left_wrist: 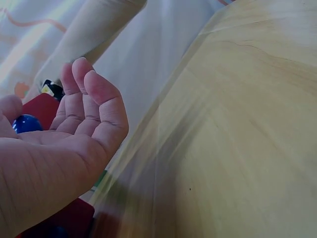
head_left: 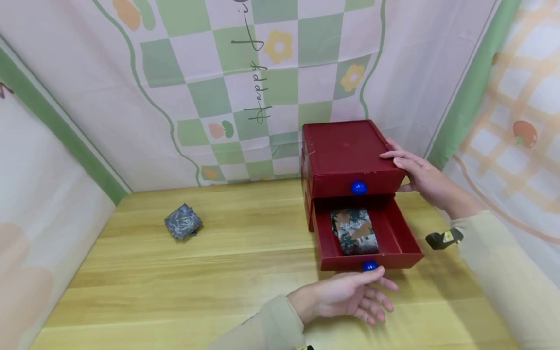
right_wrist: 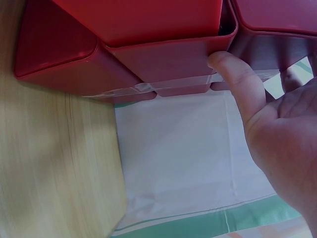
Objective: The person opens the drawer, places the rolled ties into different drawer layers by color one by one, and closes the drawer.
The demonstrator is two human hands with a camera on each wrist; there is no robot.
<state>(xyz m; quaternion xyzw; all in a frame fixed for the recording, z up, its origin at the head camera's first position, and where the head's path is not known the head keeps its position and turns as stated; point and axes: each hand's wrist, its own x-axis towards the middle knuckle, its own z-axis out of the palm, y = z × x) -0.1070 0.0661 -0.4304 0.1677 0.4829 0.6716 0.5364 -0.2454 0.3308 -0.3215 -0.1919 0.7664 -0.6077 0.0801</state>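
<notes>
A dark red drawer cabinet [head_left: 345, 150] stands on the table with its lower drawer [head_left: 395, 228] pulled out. Inside that drawer lies a folded floral-patterned cloth [head_left: 354, 231]. My left hand [head_left: 345, 295] is palm up with fingers spread, its thumb tip right by the blue knob [head_left: 369, 265] of the pulled-out drawer. My right hand [head_left: 422, 177] rests against the cabinet's right side, fingers over the top edge. In the right wrist view its thumb [right_wrist: 237, 82] lies along the red side wall. The upper drawer, with a blue knob [head_left: 358, 187], is pushed in.
A small folded grey leaf-patterned cloth [head_left: 183, 222] lies on the left of the wooden table [head_left: 210, 287]. Behind the cabinet hangs a green-and-white checked curtain [head_left: 236, 87], with more fabric at both sides. Clear tape [right_wrist: 143, 88] runs along the cabinet's side.
</notes>
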